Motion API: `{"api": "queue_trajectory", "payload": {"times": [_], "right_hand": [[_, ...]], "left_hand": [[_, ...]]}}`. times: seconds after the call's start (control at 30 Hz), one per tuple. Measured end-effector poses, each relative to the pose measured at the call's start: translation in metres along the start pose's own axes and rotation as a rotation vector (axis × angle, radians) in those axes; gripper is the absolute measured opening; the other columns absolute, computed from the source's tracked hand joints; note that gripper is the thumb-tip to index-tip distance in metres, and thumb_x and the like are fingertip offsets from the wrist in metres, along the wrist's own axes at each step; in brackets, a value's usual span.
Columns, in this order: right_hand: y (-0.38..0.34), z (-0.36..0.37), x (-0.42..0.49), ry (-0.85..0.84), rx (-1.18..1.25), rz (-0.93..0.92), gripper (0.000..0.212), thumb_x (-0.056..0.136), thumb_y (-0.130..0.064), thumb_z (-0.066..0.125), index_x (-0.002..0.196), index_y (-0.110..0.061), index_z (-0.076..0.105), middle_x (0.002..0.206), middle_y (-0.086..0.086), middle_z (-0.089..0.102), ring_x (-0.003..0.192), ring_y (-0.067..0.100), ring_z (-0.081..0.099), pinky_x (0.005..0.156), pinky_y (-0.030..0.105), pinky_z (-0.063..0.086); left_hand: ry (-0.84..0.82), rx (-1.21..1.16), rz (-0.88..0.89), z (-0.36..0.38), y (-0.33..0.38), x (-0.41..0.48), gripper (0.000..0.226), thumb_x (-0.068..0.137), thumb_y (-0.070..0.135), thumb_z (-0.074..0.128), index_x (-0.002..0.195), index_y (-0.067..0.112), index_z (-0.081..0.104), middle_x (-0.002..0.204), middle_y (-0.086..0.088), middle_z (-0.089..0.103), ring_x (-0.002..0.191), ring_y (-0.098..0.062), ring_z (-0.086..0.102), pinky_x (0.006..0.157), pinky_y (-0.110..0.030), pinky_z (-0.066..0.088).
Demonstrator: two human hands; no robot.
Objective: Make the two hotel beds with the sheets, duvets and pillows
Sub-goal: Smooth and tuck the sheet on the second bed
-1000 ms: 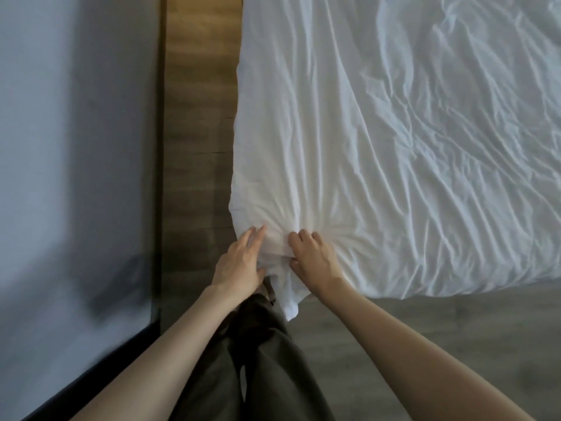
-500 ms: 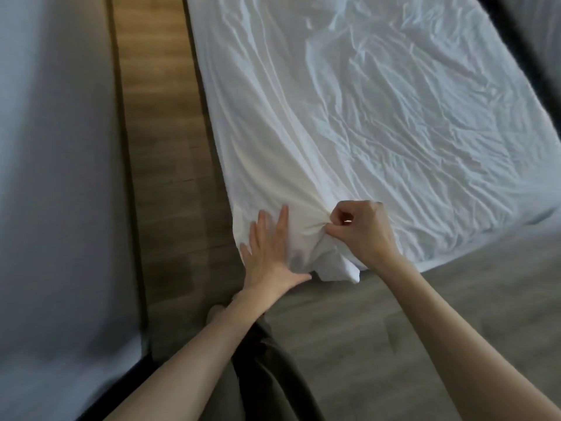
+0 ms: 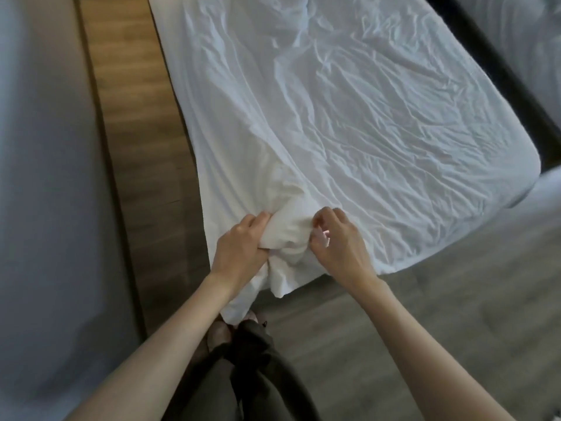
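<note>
Left hand (image 3: 239, 247): we clench the sheet (image 3: 334, 123) corner bunch.
Right hand (image 3: 340, 241): we pinch the same bunch.
Sheet: runs lengthwise ahead of both hands.

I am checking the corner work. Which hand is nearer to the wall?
Left. The left hand grips the bunched sheet corner on the side toward the wall; the right hand pinches it farther away.
</note>
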State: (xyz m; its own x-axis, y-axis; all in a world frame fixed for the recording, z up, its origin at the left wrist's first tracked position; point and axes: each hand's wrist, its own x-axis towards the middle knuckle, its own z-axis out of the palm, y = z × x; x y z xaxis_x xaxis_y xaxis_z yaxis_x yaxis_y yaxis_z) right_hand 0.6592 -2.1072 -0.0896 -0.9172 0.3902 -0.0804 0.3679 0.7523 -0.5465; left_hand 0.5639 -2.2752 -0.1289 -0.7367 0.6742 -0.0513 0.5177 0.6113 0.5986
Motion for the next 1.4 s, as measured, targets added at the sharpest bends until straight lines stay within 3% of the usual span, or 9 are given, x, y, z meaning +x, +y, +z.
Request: {"api": "queue_trajectory", "payload": {"times": [0.17, 0.23, 0.33, 0.43, 0.6, 0.9, 1.13, 1.27, 1.4], "right_hand": [[-0.010, 0.041, -0.044, -0.167, -0.010, -0.025, 0.096, 0.072, -0.033, 0.077, 0.147, -0.021, 0.018, 0.151, 0.003, 0.024, 0.130, 0.021, 0.038, 0.101, 0.031, 0.042], [-0.009, 0.050, -0.040, -0.105, 0.047, 0.072, 0.088, 0.083, -0.032, 0.070, 0.151, -0.019, 0.015, 0.152, 0.004, 0.030, 0.133, 0.019, 0.035, 0.107, 0.032, 0.035], [-0.010, 0.052, -0.023, -0.044, -0.007, 0.111, 0.045, 0.090, -0.008, 0.053, 0.133, -0.008, 0.044, 0.123, 0.008, 0.057, 0.110, 0.027, 0.055, 0.083, 0.031, 0.043], [-0.021, 0.049, -0.017, -0.092, -0.170, 0.027, 0.023, 0.084, -0.001, 0.050, 0.107, -0.005, 0.051, 0.098, 0.008, 0.059, 0.087, 0.028, 0.055, 0.068, 0.033, 0.038], [-0.034, 0.035, -0.030, -0.124, -0.288, -0.072, 0.021, 0.076, 0.008, 0.052, 0.094, -0.004, 0.050, 0.082, 0.011, 0.057, 0.069, 0.030, 0.050, 0.061, 0.033, 0.030], [-0.034, 0.016, -0.092, -0.141, -0.328, -0.120, 0.015, 0.073, 0.003, 0.056, 0.083, -0.007, 0.051, 0.073, 0.008, 0.056, 0.060, 0.028, 0.045, 0.056, 0.032, 0.029], [-0.006, 0.040, -0.161, -0.456, -0.371, -0.034, 0.027, 0.091, -0.013, 0.046, 0.116, -0.011, 0.055, 0.111, 0.008, 0.065, 0.101, 0.033, 0.061, 0.071, 0.036, 0.039], [0.012, 0.029, -0.190, -0.642, -0.242, 0.003, 0.063, 0.094, -0.014, 0.045, 0.153, -0.025, 0.025, 0.158, -0.002, 0.028, 0.146, 0.021, 0.023, 0.118, 0.042, 0.020], [0.009, 0.009, -0.195, -0.514, -0.247, -0.025, 0.065, 0.097, -0.020, 0.045, 0.154, -0.030, 0.016, 0.162, -0.005, 0.014, 0.150, 0.019, 0.005, 0.121, 0.047, 0.009]], "left_hand": [[-0.181, 0.129, 0.049, -0.027, -0.006, -0.005, 0.041, 0.092, 0.016, 0.055, 0.131, 0.018, 0.044, 0.115, -0.007, 0.058, 0.093, -0.030, 0.062, 0.074, -0.034, 0.046], [-0.200, 0.184, 0.088, -0.035, -0.001, -0.005, 0.034, 0.093, 0.012, 0.053, 0.126, 0.015, 0.047, 0.111, -0.007, 0.058, 0.093, -0.029, 0.061, 0.073, -0.032, 0.043], [-0.257, 0.359, 0.159, -0.051, -0.001, -0.007, 0.023, 0.095, 0.010, 0.050, 0.117, 0.012, 0.048, 0.105, -0.007, 0.058, 0.091, -0.026, 0.060, 0.073, -0.032, 0.044], [-0.316, 0.606, 0.167, -0.065, -0.006, -0.017, 0.018, 0.095, 0.004, 0.046, 0.111, 0.013, 0.049, 0.104, -0.005, 0.058, 0.092, -0.022, 0.059, 0.072, -0.028, 0.040], [-0.386, 0.794, 0.301, -0.075, 0.000, -0.042, 0.017, 0.099, 0.010, 0.042, 0.112, 0.017, 0.050, 0.107, -0.002, 0.061, 0.095, -0.020, 0.060, 0.085, -0.029, 0.038], [-0.382, 0.816, 0.199, -0.069, 0.025, -0.113, 0.015, 0.097, 0.010, 0.042, 0.107, 0.018, 0.051, 0.095, 0.001, 0.063, 0.082, -0.018, 0.061, 0.071, -0.028, 0.029], [-0.593, 0.855, -0.016, -0.018, 0.040, -0.175, 0.025, 0.096, 0.008, 0.044, 0.118, 0.016, 0.051, 0.111, -0.002, 0.059, 0.100, -0.021, 0.058, 0.080, -0.031, 0.032], [-0.807, 0.813, -0.215, 0.000, 0.029, -0.200, 0.044, 0.099, 0.025, 0.045, 0.142, 0.022, 0.037, 0.139, -0.003, 0.045, 0.128, -0.024, 0.042, 0.106, -0.045, 0.028], [-0.636, 0.683, -0.282, -0.019, 0.038, -0.212, 0.062, 0.102, 0.041, 0.035, 0.154, 0.019, 0.011, 0.161, -0.002, 0.011, 0.148, -0.028, 0.009, 0.118, -0.053, 0.009]]}}
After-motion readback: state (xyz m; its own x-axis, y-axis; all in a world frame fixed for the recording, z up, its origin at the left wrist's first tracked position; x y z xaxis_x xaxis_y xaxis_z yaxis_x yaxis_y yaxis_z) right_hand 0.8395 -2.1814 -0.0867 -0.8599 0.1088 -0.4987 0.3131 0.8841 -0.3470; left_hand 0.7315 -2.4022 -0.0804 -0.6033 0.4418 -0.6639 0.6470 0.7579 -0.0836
